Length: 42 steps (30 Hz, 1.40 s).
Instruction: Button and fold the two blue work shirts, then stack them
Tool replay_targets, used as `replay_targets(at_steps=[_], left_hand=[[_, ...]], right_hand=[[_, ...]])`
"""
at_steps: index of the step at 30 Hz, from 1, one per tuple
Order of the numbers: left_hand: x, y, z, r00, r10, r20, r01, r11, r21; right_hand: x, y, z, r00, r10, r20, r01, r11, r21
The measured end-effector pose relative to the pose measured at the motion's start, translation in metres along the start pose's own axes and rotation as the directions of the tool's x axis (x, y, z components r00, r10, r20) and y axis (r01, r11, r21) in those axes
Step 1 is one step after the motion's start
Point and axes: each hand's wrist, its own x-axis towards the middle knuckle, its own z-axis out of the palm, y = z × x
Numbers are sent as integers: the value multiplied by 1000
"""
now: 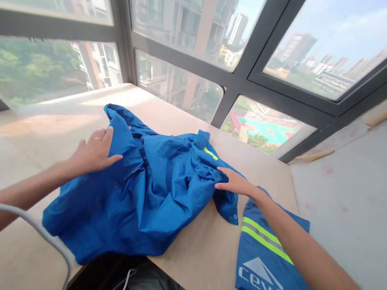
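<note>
A crumpled blue work jacket (157, 183) lies spread on the pale wooden tabletop, with its lower edge hanging over the front. My left hand (98, 151) rests at the garment's left edge, thumb and index finger spread apart. Some of its other fingers are hidden from view. On the opposite side, my right hand (234, 181) touches the bunched cloth near a yellow-green strip (210, 153), its thumb and fingers apart. Below that hand, a buttoned cuff (232, 213) sticks out onto the wood.
A folded blue garment (263, 280) with reflective stripes and white "ceva" lettering lies at right, under my right forearm. A white cable (35, 225) crosses the lower left. Framed windows (192, 65) rise behind the tabletop (198, 250); a patterned wall (366, 179) bounds the right.
</note>
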Motion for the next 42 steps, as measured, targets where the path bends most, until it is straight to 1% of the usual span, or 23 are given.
replay_targets(at_steps=[1,3,5,8,9,11,13,15,16,17,19,21,23,24,25,26,29,32,34,36,38,40,42], left_hand=[[-11,14,3,1000,16,-23,-14,998,58],[-31,48,10,989,139,-41,-135,987,85],[-48,84,21,969,222,104,-222,975,-12],[-64,129,49,872,256,417,-173,959,-226],[-66,138,60,846,257,467,-155,957,-246],[-65,148,82,827,261,498,-171,960,-220],[-59,146,100,840,289,459,-240,957,-163],[-47,134,111,848,345,402,-320,938,-131],[-41,126,114,844,377,383,-355,926,-128],[-33,117,116,836,409,365,-388,912,-133],[-18,99,118,819,466,333,-443,884,-148],[-3,83,118,795,509,329,-487,860,-153],[11,71,119,771,528,356,-518,845,-131],[18,65,120,766,526,369,-523,844,-117],[24,61,120,760,528,379,-530,841,-109],[30,56,120,756,527,387,-532,840,-104],[45,44,119,743,525,415,-543,836,-85],[55,35,115,756,507,414,-551,834,-16],[58,35,110,792,468,393,-529,847,58],[58,41,104,841,402,361,-474,870,136],[53,54,97,874,349,339,-417,895,155],[43,73,87,883,324,339,-366,928,68],[29,97,73,891,321,322,-299,947,-115]], right_hand=[[-3,10,4,999,25,-47,-25,1000,4],[-10,22,7,984,152,-89,-147,987,64],[-18,26,6,949,303,-86,-293,950,111],[-28,20,5,902,411,-133,-397,910,122],[-32,16,5,897,418,-143,-403,907,126],[-38,8,4,897,423,-126,-405,902,149],[-46,0,-5,904,420,-85,-401,899,179],[-57,-9,-26,899,425,-107,-371,868,329],[-63,-13,-42,880,450,-153,-326,805,496],[-69,-16,-60,833,499,-239,-233,708,667],[-81,-19,-98,774,525,-355,-119,671,732],[-89,-16,-128,676,566,-473,11,633,774],[-94,-6,-143,514,638,-573,54,643,764],[-96,0,-143,465,662,-588,38,649,760],[-99,7,-139,440,680,-586,12,648,761],[-101,14,-131,450,692,-564,-26,642,766],[-115,30,-98,559,707,-433,-149,599,787],[-136,34,-65,784,607,-128,-284,535,796],[-148,29,-49,866,498,50,-345,520,781],[-154,19,-40,876,480,48,-335,533,777],[-153,1,-33,835,538,-115,-251,559,790],[-147,-27,-23,737,578,-350,-104,609,786],[-138,-65,-5,628,518,-581,74,703,707]])
